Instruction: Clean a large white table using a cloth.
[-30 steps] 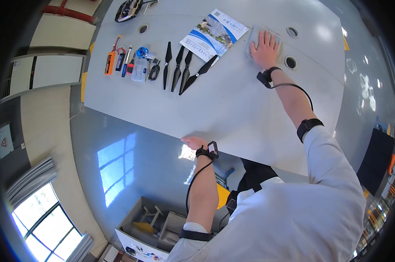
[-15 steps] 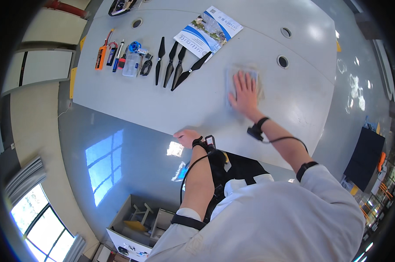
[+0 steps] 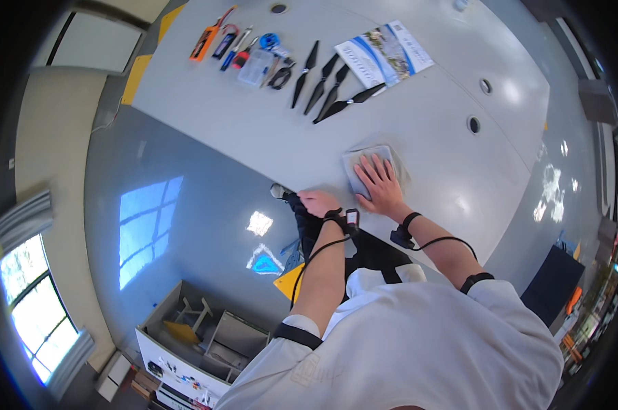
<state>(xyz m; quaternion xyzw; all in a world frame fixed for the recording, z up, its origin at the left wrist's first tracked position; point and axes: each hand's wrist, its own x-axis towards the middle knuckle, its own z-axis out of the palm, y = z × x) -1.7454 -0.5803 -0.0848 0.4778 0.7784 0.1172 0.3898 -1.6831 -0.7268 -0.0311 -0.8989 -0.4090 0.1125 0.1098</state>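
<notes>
Right hand (image 3: 380, 186), spread flat, partly hides a grey cloth (image 3: 357, 160); left hand (image 3: 318, 203) curls, its grip unclear.

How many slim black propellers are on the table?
4, left to right: first propeller beside the coiled black cable; second propeller; third propeller; more slanted fourth propeller, upper tip at the blue-and-white printed booklet. Any beneath it would be hidden.

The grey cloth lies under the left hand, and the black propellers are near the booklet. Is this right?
Not quite: the head view shows the grey cloth under the right hand. The black propellers are near the booklet.
</notes>
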